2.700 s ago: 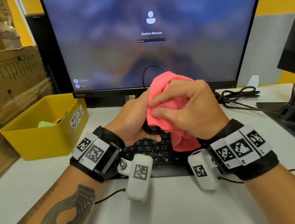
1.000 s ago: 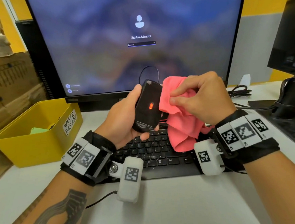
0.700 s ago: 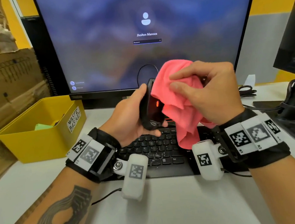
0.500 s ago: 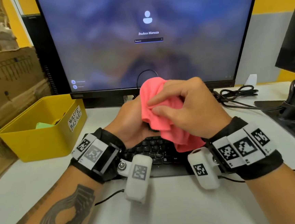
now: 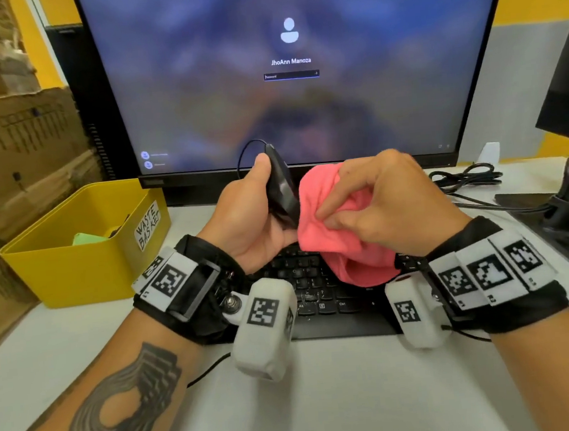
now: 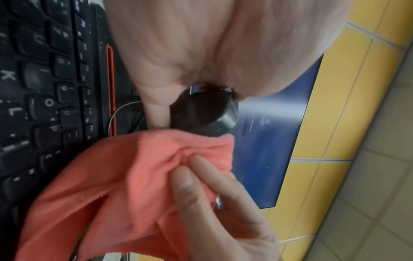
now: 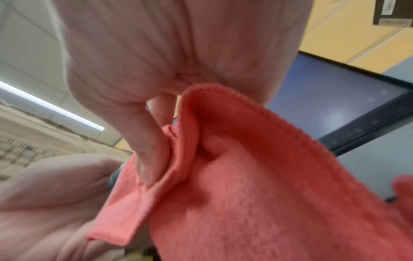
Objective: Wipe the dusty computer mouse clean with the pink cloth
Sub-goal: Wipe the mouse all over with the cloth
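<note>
**Mouse held up, cloth against its side**

Here the left hand [image 5: 248, 215] grips the black mouse [image 5: 280, 188] above the keyboard [image 5: 302, 282], thumb along the near edge and fingers wrapped round the far side, so the mouse stands on its edge, tilted, with its thin cord [image 5: 246, 153] looping up in front of the monitor [image 5: 298, 69]. From the left wrist camera the rounded dark end of the mouse [image 6: 201, 113] pokes out past the palm.

Just beside it, the right hand [image 5: 388, 202] pinches the pink cloth [image 5: 328, 221], bunched between thumb and curled fingers. The cloth's left edge touches the mouse's side, and its loose lower part hangs down over the keys. In the right wrist view the thumb presses a fold of the cloth [image 7: 245, 176] tight, with the hemmed edge curling up round it.

Both hands sit well above the white desk [image 5: 327, 400]. On the left stands a yellow bin [image 5: 81, 267] labelled "WASTE BASKET", with something green inside, and cardboard boxes [image 5: 19, 145] stacked behind it. On the right, a tangle of black cables [image 5: 465, 179] lies on the desk near the foot of a second, dark screen [image 5: 568, 94]. The monitor shows a login page.
</note>
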A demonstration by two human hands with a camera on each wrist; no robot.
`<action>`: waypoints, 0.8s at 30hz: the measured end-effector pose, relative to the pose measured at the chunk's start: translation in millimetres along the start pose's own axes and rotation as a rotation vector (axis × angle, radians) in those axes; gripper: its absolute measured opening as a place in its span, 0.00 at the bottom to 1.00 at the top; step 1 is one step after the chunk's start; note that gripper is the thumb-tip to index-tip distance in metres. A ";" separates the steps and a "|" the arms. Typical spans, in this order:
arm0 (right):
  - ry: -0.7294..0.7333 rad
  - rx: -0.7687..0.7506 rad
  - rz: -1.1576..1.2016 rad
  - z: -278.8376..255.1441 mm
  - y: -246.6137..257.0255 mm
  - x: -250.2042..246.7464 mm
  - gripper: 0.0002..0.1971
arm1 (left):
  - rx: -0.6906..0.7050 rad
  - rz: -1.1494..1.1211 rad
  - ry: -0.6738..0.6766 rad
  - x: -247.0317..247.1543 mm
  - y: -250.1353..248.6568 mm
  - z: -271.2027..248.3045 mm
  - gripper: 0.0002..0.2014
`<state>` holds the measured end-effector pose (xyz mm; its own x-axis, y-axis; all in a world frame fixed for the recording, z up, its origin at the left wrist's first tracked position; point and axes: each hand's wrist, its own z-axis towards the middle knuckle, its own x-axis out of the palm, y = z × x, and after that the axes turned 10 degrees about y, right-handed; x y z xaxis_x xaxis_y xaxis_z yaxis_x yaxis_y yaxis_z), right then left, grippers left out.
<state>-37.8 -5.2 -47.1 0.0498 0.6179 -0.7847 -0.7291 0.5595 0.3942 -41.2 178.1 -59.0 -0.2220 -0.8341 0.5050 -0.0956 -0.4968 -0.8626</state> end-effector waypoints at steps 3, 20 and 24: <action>-0.115 -0.089 0.258 -0.6 3.3 -9.5 0.08 | -0.031 0.020 0.081 -0.9 1.2 -1.3 0.31; 0.157 0.019 -0.036 0.7 0.9 0.7 0.13 | 0.036 0.222 -0.046 6.9 5.9 -4.9 0.23; 0.000 0.080 0.009 -1.3 -12.1 -14.3 0.13 | 0.047 0.205 -0.027 9.3 1.8 -8.1 0.19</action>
<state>-30.6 -21.5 -41.3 0.0432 0.6231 -0.7810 -0.6728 0.5960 0.4383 -51.3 171.4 -56.1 -0.2060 -0.9247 0.3202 -0.0054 -0.3261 -0.9453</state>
